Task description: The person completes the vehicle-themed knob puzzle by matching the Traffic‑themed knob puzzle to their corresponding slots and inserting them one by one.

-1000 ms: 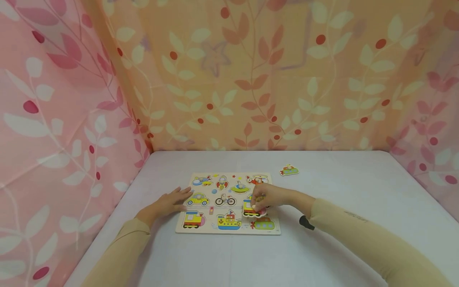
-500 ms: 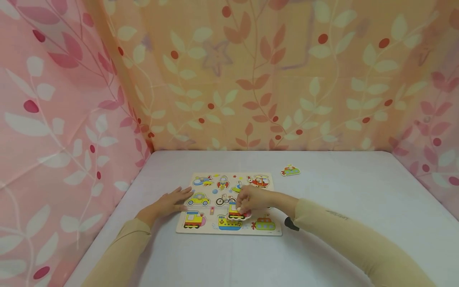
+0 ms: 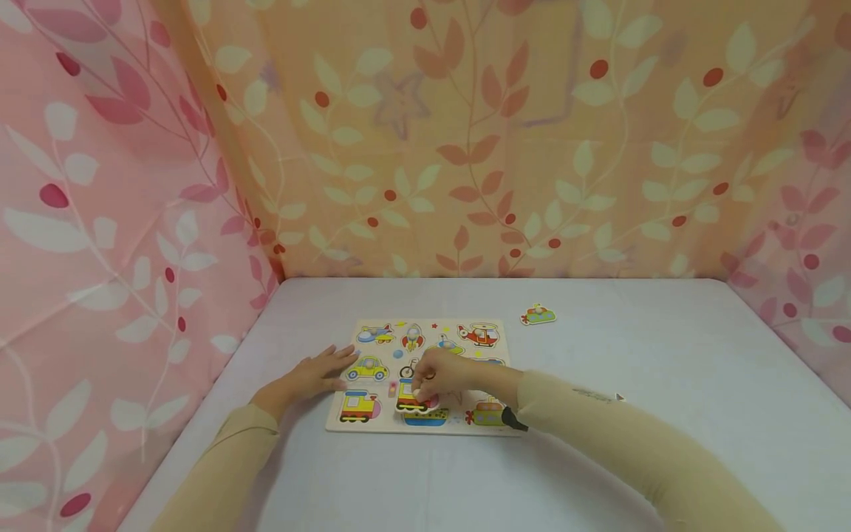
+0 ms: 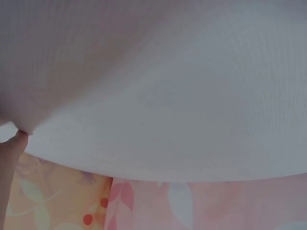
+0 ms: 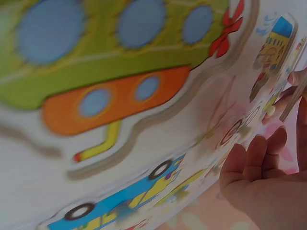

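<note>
My right hand point(image 3: 444, 371) pinches a train puzzle piece point(image 3: 406, 396) by its knob, holding it over the wooden peg puzzle board point(image 3: 391, 415). The piece partly covers the ship picture point(image 3: 425, 420). To its left on the board is the matching train picture point(image 3: 357, 406). My left hand point(image 3: 311, 375) rests at the board's left edge with its fingers extended. In the right wrist view, the curled right hand point(image 5: 261, 179) and the edge of the train piece point(image 5: 292, 104) show beside the board. Only part of the left hand point(image 4: 13, 149) enters the left wrist view.
A submarine puzzle piece point(image 3: 538, 315) lies on the white table point(image 3: 638, 332), beyond the board's right side. The board's submarine picture point(image 3: 487, 414) is at its near right corner. Knobbed car point(image 3: 367, 369) and helicopter point(image 3: 480, 335) pieces sit on the board. Patterned curtains point(image 3: 425, 148) surround the table.
My right hand has carried the train piece leftward across the board, from beside the submarine picture to over the ship picture. The left hand stays in place.
</note>
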Tool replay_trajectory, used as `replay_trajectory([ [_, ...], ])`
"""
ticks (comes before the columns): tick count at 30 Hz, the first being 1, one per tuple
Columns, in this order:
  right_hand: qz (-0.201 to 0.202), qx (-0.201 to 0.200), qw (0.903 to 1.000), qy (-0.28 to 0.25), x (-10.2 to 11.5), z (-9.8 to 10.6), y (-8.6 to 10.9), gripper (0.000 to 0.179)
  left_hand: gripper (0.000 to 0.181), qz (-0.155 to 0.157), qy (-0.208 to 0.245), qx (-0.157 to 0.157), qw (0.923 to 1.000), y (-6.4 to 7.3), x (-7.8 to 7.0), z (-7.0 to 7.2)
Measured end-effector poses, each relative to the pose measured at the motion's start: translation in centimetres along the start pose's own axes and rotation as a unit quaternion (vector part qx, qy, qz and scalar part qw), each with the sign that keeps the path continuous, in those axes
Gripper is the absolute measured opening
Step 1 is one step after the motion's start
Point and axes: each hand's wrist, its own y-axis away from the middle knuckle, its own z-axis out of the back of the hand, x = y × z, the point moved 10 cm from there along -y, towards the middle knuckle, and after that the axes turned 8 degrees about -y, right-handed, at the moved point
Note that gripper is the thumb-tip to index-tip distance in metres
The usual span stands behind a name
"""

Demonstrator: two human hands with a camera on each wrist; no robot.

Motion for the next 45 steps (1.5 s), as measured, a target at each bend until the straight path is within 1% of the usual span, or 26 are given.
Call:
replay_trajectory([
  [5, -0.025, -0.011, 0.9996, -0.010, 0.0, -0.9, -1.1, 0.006, 0.067, 0.002, 0.003, 0.000, 1.0000, -0.1, 0.2, 0.1],
  [11, -0.059, -0.022, 0.9978, -0.023, 0.1, -1.8, -1.9, 0.008, 0.067, 0.004, 0.009, 0.003, 1.0000, -0.2, 0.3, 0.0],
  [15, -0.082, -0.034, 0.9955, -0.034, 0.3, -2.4, -2.5, 0.008, 0.066, -0.004, 0.010, 0.006, 0.9999, -0.3, 0.2, 0.0],
  [18, -0.098, -0.041, 0.9938, -0.033, 0.5, -3.0, -3.0, 0.010, 0.066, -0.008, 0.011, 0.007, 0.9999, -0.2, 0.2, 0.0],
  [19, -0.099, -0.045, 0.9938, -0.022, 0.6, -3.1, -3.3, 0.011, 0.066, -0.008, 0.013, 0.007, 0.9999, -0.3, 0.2, 0.0],
  [24, -0.113, -0.055, 0.9920, 0.010, 0.7, -3.8, -4.4, 0.012, 0.065, -0.025, 0.015, 0.001, 0.9996, -0.3, 0.0, 0.1],
  [29, -0.123, -0.061, 0.9896, 0.042, 0.8, -4.3, -5.6, 0.011, 0.064, -0.030, 0.007, -0.001, 0.9995, -0.2, -0.1, 0.1],
  [33, -0.136, -0.065, 0.9874, 0.048, 1.0, -4.6, -6.2, 0.011, 0.063, -0.032, 0.006, -0.005, 0.9995, -0.1, -0.2, 0.3],
  [38, -0.142, -0.069, 0.9860, 0.053, 1.2, -4.9, -6.8, 0.012, 0.061, -0.029, 0.002, -0.005, 0.9996, 0.0, -0.2, 0.2],
  [43, -0.156, -0.074, 0.9826, 0.068, 0.5, -5.3, -7.3, 0.011, 0.061, -0.041, 0.004, -0.009, 0.9991, 0.0, -0.5, 0.4],
  [45, -0.159, -0.074, 0.9824, 0.063, 0.6, -5.3, -7.2, 0.011, 0.062, -0.047, 0.009, -0.011, 0.9988, -0.1, -0.6, 0.4],
])
